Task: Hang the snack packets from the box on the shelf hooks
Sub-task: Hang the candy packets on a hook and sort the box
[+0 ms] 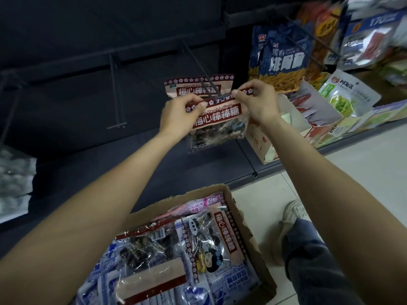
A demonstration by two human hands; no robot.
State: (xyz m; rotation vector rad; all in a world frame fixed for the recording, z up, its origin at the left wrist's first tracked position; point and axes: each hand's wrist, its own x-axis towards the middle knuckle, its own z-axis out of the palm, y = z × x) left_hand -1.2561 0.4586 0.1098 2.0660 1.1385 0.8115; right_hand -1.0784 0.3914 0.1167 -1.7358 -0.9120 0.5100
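A pink-and-maroon plastic lollipop packet (217,119) is held up at the tip of a dark metal shelf hook (199,69), its top strip pinched by both hands: left hand (181,115) at the left corner, right hand (256,101) at the right. An identical packet (189,86) hangs behind it. Below, an open brown cardboard box (241,219) holds more packets on the floor.

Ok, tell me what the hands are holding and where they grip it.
Both hands hold one lollipop packet by its top strip: the left hand pinches the left end, the right hand the right end, at the hook tip.
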